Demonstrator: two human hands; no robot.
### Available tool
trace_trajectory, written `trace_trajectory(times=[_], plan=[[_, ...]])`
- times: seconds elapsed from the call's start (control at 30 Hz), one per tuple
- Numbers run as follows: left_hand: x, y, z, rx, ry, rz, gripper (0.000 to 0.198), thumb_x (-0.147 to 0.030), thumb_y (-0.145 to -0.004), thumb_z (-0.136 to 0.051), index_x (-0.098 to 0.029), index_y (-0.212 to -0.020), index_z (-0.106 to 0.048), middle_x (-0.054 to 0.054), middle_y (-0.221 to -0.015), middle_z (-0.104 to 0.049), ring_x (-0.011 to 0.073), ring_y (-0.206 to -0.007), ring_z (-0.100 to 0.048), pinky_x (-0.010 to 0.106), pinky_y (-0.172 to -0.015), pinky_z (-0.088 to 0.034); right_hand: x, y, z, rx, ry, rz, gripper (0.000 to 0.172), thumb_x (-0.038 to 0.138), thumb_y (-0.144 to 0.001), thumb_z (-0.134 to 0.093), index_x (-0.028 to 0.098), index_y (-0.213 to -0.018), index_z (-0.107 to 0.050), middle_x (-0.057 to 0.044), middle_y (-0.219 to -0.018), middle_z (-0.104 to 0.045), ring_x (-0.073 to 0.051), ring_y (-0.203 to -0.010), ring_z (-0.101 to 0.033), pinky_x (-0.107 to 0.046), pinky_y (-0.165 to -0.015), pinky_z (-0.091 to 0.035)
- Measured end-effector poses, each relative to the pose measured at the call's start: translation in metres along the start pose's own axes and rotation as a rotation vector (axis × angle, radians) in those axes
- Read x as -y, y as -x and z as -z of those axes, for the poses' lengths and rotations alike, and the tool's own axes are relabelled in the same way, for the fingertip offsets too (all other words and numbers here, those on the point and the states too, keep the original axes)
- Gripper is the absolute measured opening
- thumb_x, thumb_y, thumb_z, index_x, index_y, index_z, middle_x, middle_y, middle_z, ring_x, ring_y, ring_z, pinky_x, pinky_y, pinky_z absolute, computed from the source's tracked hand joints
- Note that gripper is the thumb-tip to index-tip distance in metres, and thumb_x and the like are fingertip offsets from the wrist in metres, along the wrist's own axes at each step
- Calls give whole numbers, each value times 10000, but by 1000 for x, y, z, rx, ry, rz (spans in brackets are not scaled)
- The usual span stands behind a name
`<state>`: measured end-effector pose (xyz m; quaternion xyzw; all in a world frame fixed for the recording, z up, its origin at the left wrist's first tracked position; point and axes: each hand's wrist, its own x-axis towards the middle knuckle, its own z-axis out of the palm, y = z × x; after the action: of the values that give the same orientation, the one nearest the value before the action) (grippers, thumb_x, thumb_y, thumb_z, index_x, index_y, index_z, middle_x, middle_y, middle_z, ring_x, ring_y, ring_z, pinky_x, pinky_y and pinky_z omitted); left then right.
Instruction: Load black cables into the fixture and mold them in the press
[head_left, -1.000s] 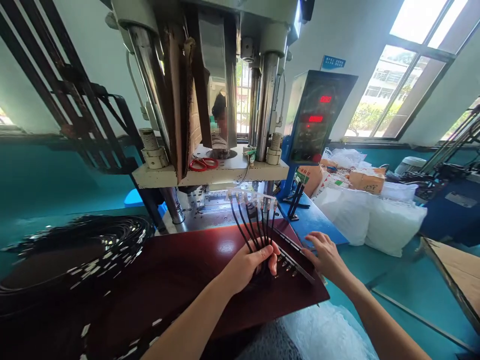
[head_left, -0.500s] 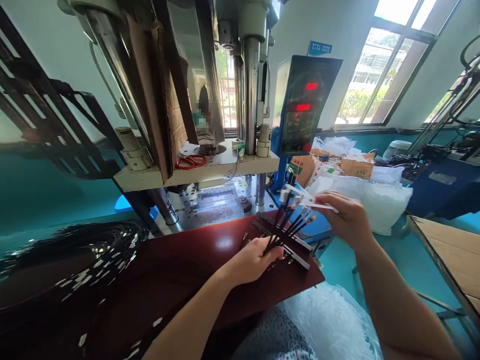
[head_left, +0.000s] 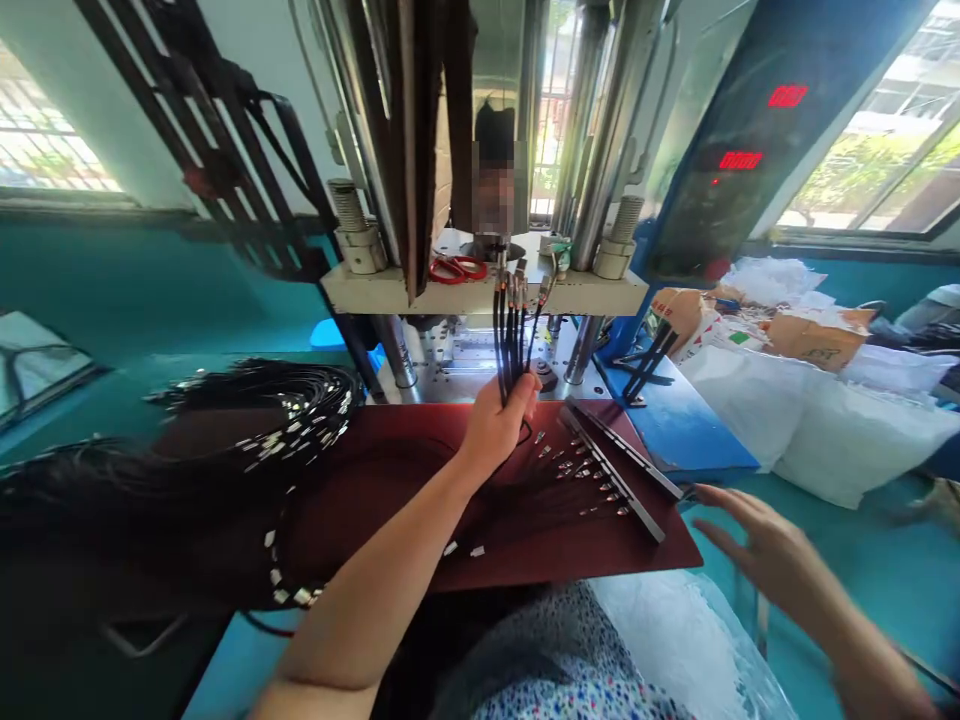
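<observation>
daylight from overexposed windows [head_left: 874, 150] far left and far right, deep shadow near left, right hand [head_left: 776, 548] blurred, edges stretched

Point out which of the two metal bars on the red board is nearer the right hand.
The right bar: its near end lies close to the right hand. The left bar lies farther off, alongside the cable ends.
</observation>
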<state>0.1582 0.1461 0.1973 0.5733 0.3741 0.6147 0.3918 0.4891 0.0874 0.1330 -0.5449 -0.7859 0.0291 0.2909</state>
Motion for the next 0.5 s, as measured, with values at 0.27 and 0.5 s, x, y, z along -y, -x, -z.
trace_trajectory(times=[0.27,0.5], plan=[[-3,10,13,-171,-99,-75,343,-480,-861,-376,-174,-803,-518,-29,-555,-452,100,-516,-440,243,-548,-372,173,-73,-124,441,17,474,199,122,-703,-527,137,-896,-570,-110,-929,-595,-279,-914,-530,-456,-834,-430],[-26,-39,139,-766,-106,-354,334,-489,-833,-430,-184,-701,-460,-48,-537,-415,92,-526,-486,233,-558,-404,148,-74,-139,98,-260,532,115,174,-840,-406,205,-936,-460,-81,-904,-531,-226,-832,-548,-375,-718,-487]])
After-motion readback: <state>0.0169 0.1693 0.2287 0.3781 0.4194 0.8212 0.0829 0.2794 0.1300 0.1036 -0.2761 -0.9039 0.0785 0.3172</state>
